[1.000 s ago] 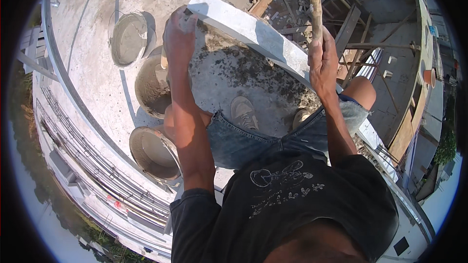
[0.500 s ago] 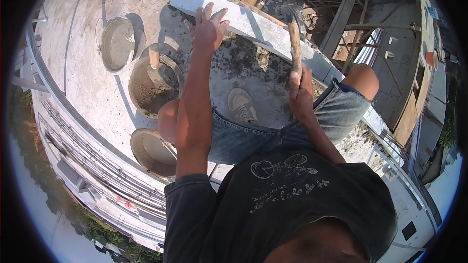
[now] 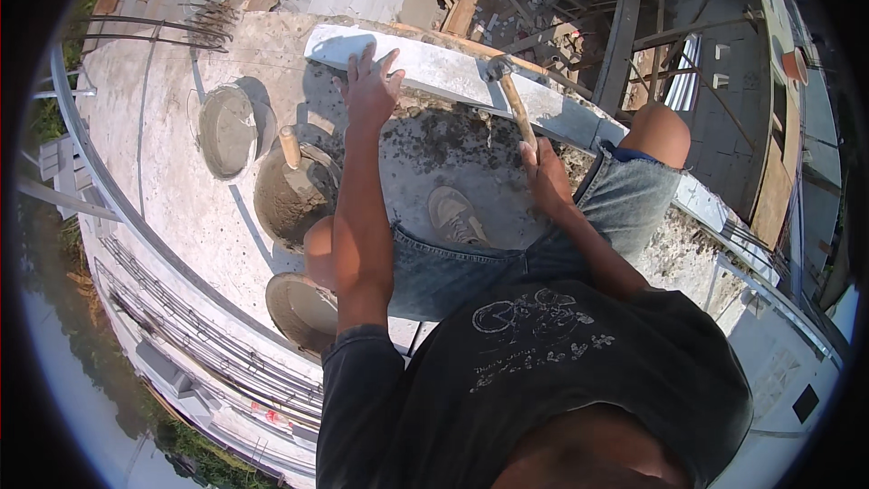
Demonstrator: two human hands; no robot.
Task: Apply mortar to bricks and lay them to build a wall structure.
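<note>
A long white block (image 3: pixel 444 71) lies along the slab's edge ahead of me. Fingers spread, my left hand (image 3: pixel 369 95) rests against its left part. My right hand (image 3: pixel 545 172) is wrapped round the wooden handle of a hammer (image 3: pixel 518 107). The hammer's dark head is at the block's top, right of the middle; whether it touches cannot be made out. Crumbled grey mortar (image 3: pixel 430 138) covers the floor on the near side of the block.
To my left stand a bucket of grey mix (image 3: pixel 226 131), a mortar bucket (image 3: pixel 294 199) with a wooden-handled tool in it, and a third bucket (image 3: pixel 303 310). Rebar (image 3: pixel 154 32) sticks out at the far left. Beyond the block is a lower level with planks (image 3: pixel 620 36) and rubble.
The hammer has swung down from a raised position to the block's top. My left hand stays spread at the block. The whole view has shifted slightly.
</note>
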